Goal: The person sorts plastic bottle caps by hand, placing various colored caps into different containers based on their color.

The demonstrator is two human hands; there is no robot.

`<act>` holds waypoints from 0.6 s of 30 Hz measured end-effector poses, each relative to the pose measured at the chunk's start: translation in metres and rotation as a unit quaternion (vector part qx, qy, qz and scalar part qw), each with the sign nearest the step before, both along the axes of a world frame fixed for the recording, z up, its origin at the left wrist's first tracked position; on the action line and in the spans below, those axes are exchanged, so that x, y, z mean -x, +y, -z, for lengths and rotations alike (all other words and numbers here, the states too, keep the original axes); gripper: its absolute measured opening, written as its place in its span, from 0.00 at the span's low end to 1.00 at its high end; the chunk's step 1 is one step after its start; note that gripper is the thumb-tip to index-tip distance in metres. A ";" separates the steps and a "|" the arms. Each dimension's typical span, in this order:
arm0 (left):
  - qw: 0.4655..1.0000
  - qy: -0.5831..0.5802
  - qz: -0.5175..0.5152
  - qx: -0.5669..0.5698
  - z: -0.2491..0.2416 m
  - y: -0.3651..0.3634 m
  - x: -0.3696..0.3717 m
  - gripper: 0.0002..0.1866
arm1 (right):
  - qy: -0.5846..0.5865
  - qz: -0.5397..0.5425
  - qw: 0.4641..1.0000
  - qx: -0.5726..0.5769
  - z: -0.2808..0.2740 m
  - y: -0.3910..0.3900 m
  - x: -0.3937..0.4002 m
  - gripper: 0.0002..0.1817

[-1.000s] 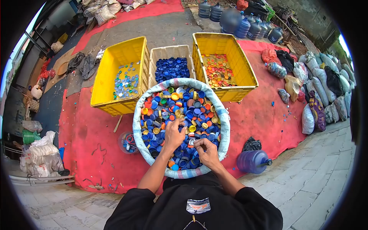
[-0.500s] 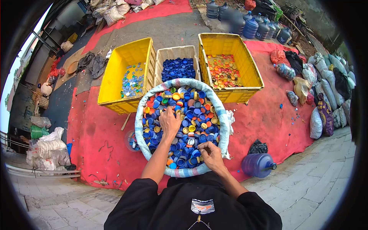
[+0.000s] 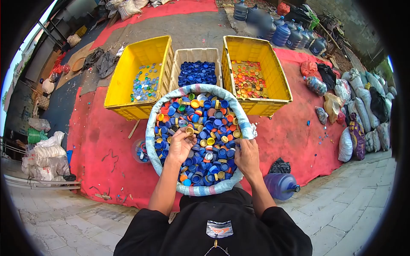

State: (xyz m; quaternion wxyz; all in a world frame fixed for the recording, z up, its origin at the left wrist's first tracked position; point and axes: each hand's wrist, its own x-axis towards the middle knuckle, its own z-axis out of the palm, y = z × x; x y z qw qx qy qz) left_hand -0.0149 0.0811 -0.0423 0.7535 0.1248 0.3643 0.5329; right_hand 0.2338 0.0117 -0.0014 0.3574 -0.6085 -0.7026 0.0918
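Note:
A round sack with a rolled, striped pale rim [image 3: 150,141] stands in front of me, full of mixed bottle caps [image 3: 209,128], mostly blue with some orange and yellow. Over its left half, my left hand [image 3: 181,147] pinches a gold-yellow bottle cap [image 3: 189,131] between thumb and fingers. My right hand [image 3: 247,158] is at the sack's right inner edge with its fingers curled together. What those fingers hold, if anything, is hidden by the hand.
Behind the sack stand a yellow crate [image 3: 115,96] with pale and green caps, a whitish crate [image 3: 181,53] of blue caps, and another yellow crate [image 3: 273,72] of orange and red caps. A water jug [image 3: 279,185] lies at right. Filled bags [image 3: 363,102] line the right side.
My left hand has drawn back toward me from among the caps and now shows a gold-yellow cap. My right hand has moved up and right to the sack's edge.

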 end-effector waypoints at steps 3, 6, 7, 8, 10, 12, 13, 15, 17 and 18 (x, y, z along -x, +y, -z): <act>0.992 -0.123 0.004 0.027 -0.009 -0.021 -0.002 0.12 | -0.084 0.004 0.996 0.014 0.005 0.016 -0.011 0.18; 0.991 -0.117 -0.008 0.062 -0.009 -0.032 -0.011 0.08 | -0.153 0.005 0.987 0.053 0.010 0.027 -0.019 0.30; 0.991 -0.115 -0.006 0.070 -0.008 -0.034 -0.013 0.07 | -0.173 -0.001 0.984 0.053 0.012 0.030 -0.020 0.30; 0.995 -0.077 -0.016 0.056 -0.008 -0.037 -0.018 0.05 | -0.192 -0.007 0.980 0.053 0.013 0.033 -0.021 0.30; 0.997 -0.058 0.008 0.060 0.002 -0.039 -0.022 0.03 | -0.228 -0.016 0.972 0.055 0.016 0.037 -0.021 0.30; 0.998 -0.019 0.020 0.062 0.001 -0.041 -0.031 0.06 | -0.262 -0.024 0.963 0.064 0.019 0.038 -0.021 0.30; 0.998 0.033 0.036 0.041 -0.003 -0.040 -0.038 0.07 | -0.251 -0.022 0.966 0.062 0.021 0.039 -0.021 0.30; 0.988 0.138 0.069 0.002 -0.007 -0.041 -0.051 0.10 | -0.230 -0.019 0.971 0.059 0.022 0.040 -0.021 0.30; 0.941 0.309 0.071 -0.115 0.009 -0.038 -0.067 0.18 | -0.113 -0.020 0.992 0.054 0.014 0.038 -0.023 0.31; 0.892 0.422 0.100 -0.130 -0.002 -0.036 -0.073 0.21 | -0.053 -0.020 0.997 0.052 0.012 0.034 -0.023 0.31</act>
